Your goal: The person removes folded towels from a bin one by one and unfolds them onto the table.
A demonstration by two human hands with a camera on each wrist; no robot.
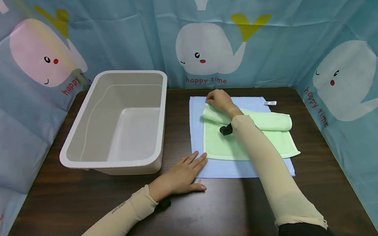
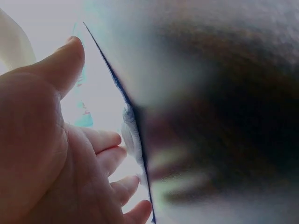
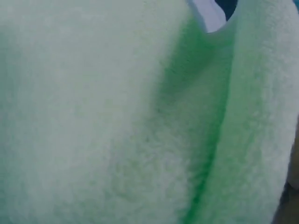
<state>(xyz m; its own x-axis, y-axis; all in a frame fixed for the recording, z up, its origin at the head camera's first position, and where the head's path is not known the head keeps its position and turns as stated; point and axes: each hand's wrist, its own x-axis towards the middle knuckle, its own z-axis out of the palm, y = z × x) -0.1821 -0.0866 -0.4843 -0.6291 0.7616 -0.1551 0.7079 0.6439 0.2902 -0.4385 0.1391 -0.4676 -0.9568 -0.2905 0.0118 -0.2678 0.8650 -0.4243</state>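
Observation:
A light green towel (image 1: 226,143) lies over a light blue towel (image 1: 197,128) on the right half of the table. Its far part is folded back toward the near side, making a rounded fold across it. At the far left corner of that fold, my right hand (image 1: 222,102) holds the green cloth with curled fingers; the fingertips are partly hidden. Flat on the table lies my left hand (image 1: 180,175), fingers spread, the longer ones reaching the blue towel's left edge. Green pile (image 3: 93,116) fills most of the right wrist view.
To the left stands a deep, pale grey plastic basin (image 1: 108,163). A white label (image 1: 270,103) sticks out at the blue towel's far right. The dark wooden table (image 1: 197,214) is enclosed at the back and sides by a blue whale-print curtain (image 1: 127,33).

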